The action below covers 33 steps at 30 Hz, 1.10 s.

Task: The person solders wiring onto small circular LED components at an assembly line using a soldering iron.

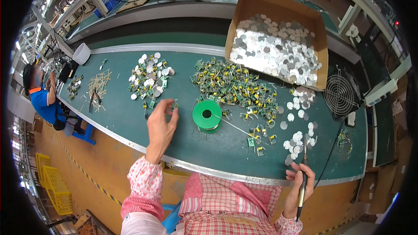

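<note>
Between the thumb and fingertips of my left hand (161,126) is a small green circuit board (175,104), partly hidden by the fingers. My right hand (301,182) grips a soldering iron (304,162) by its handle, its metal tip pointing away from me near loose silver discs (296,141). A green spool of solder wire (201,115) lies flat just right of my left hand, with a strand of wire (239,129) stretching off to the right. Beyond my left hand is a pile of boards with discs (150,78). Several small boards with yellow parts (260,137) lie between the spool and my right hand.
A large heap of boards (235,82) covers the middle. Behind it stands a cardboard box (233,28) of silver discs. At right are a fan (339,94) and the iron's cord (330,154). Pliers (91,102) lie by thin sticks (101,82) at left. A co-worker (45,100) sits far left.
</note>
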{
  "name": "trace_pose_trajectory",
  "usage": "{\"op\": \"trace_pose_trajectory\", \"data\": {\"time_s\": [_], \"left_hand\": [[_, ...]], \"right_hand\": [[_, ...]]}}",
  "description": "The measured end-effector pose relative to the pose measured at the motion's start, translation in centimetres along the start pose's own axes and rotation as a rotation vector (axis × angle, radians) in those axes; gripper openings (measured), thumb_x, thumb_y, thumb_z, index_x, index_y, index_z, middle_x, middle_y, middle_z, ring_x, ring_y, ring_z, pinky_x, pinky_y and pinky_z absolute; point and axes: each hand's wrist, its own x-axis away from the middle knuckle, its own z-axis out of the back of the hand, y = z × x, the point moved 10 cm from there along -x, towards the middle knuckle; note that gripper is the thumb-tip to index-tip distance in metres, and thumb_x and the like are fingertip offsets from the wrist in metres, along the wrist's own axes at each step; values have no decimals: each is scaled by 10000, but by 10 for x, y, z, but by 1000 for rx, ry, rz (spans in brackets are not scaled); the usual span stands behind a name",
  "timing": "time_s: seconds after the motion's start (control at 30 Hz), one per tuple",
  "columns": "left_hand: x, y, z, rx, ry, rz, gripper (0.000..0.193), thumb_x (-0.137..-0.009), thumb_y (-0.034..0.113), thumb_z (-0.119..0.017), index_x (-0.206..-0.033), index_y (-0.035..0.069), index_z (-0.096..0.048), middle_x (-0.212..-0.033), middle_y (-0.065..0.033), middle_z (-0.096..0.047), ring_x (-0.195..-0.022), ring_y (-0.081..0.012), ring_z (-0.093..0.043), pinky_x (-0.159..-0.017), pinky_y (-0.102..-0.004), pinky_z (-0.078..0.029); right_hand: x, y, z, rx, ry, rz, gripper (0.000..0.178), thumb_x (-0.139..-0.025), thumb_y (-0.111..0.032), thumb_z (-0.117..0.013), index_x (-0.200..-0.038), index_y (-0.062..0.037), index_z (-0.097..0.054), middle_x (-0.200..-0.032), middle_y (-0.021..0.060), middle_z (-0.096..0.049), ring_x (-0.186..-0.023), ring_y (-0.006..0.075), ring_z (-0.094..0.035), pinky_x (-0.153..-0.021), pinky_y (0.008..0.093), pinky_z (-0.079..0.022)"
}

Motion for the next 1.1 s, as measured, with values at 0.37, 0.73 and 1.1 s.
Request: {"op": "trace_pose_trajectory", "data": {"time_s": [0.37,0.73,1.1], "left_hand": [[119,138,-25,179,-274,-418,371,-658,-46,-677,-1016,42,-642,-881,-105,-620,-742,-253,-583,-654,-338,-452],[147,184,-106,449,-501,-431,305,-712,-2,-672,-1011,49,-636,-812,-55,-599,-687,-218,-569,-641,-322,-432],[137,186,-121,503,-614,-288,245,-752,29,-665,-995,32,-636,-827,-76,-613,-763,-235,-611,-677,-321,-479]], "right_hand": [[19,2,-32,-48,-161,73,134,-868,-20,-601,-991,9,-556,-804,109,-675,-714,159,-659,-671,266,-518],[25,-38,-35,372,-248,537,320,-714,72,-726,-964,-19,-548,-884,132,-684,-753,236,-677,-651,284,-539],[19,-32,-29,358,-187,654,327,-713,49,-721,-992,-15,-562,-892,97,-679,-664,219,-648,-573,282,-517]]}}
